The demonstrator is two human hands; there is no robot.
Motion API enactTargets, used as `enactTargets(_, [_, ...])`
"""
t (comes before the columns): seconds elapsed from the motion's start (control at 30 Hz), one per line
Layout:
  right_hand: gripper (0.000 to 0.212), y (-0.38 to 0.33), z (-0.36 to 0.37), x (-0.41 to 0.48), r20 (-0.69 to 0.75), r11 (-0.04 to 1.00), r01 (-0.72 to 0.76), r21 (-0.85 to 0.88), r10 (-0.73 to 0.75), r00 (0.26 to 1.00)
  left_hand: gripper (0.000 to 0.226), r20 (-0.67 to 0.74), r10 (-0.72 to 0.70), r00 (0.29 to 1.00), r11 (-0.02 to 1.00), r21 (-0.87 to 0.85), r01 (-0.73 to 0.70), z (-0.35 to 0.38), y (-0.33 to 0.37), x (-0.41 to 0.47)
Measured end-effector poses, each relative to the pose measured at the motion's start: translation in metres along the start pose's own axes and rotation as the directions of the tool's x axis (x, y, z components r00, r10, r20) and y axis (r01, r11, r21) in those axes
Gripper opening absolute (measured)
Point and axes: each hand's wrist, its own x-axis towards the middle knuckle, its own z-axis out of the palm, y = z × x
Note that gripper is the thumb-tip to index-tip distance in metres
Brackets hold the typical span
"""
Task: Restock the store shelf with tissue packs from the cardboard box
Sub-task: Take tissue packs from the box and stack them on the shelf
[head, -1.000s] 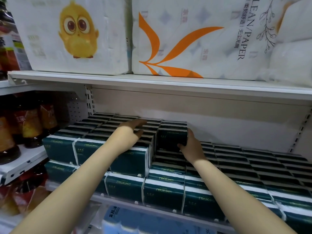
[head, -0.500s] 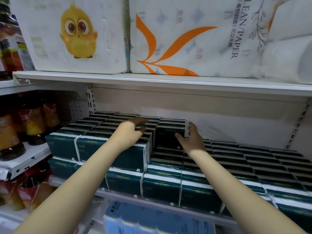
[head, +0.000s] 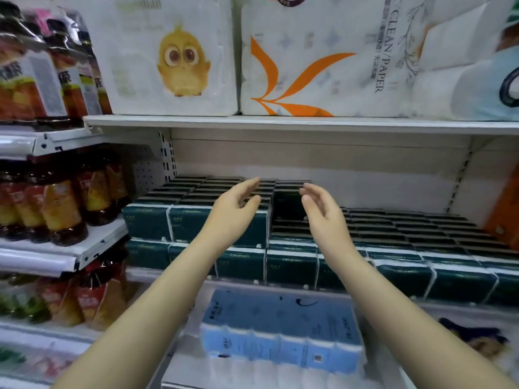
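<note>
Dark green, white-edged plastic tissue packs (head: 398,275) fill the white metal store shelf (head: 280,287), stacked two high toward 9 o'clock. At 12, white toilet-paper bales (head: 323,66) read "CLEAN/PAPER". A light blue tissue bundle (head: 280,327) lies at 6, amber bottles (head: 59,209) at 9. The left hand (head: 233,211) and right hand (head: 320,209) hover above the packs, fingers released.

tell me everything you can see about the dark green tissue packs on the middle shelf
The dark green tissue packs look like soft plastic-wrapped blocks with white edges and small pale lettering on their fronts. They lie flat in tight rows on the middle shelf: a bottom layer across the visible width, a second layer only on the left part. The left hand and right hand hover open in front of the stack, seemingly touching none.
</note>
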Motion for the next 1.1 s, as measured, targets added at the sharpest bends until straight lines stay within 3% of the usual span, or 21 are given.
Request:
enactTargets(0.33, [0.025, 0.004, 0.014, -0.072, 0.091, 0.997, -0.011, 0.079, 0.004, 0.996, 0.039, -0.04, -0.071, 0.997, 0.979, -0.196, 0.062, -0.002, -0.002, -0.076])
enactTargets(0.63, [0.022, 0.09, 0.018, -0.145, 0.308, 0.956, -0.29, 0.053, 0.261, 0.915, 0.033, -0.033, -0.339, 0.94, 0.918, -0.231, 0.323, 0.038, -0.075, -0.168])
enactTargets(0.77, [0.022, 0.139, 0.017, -0.188, 0.389, 0.9, -0.432, -0.052, 0.417, 0.822, 0.032, 0.005, -0.532, 0.847, 0.818, -0.258, 0.515, 0.061, -0.119, -0.223])
enactTargets(0.9, [0.023, 0.192, 0.017, -0.235, 0.427, 0.821, -0.545, -0.169, 0.559, 0.711, 0.025, 0.05, -0.67, 0.741, 0.726, -0.162, 0.668, 0.085, -0.162, -0.278])
enactTargets(1.1, [0.021, 0.305, 0.024, -0.332, 0.395, 0.577, -0.712, -0.401, 0.81, 0.434, 0.029, 0.134, -0.885, 0.446, 0.443, -0.051, 0.895, 0.141, -0.245, -0.378])
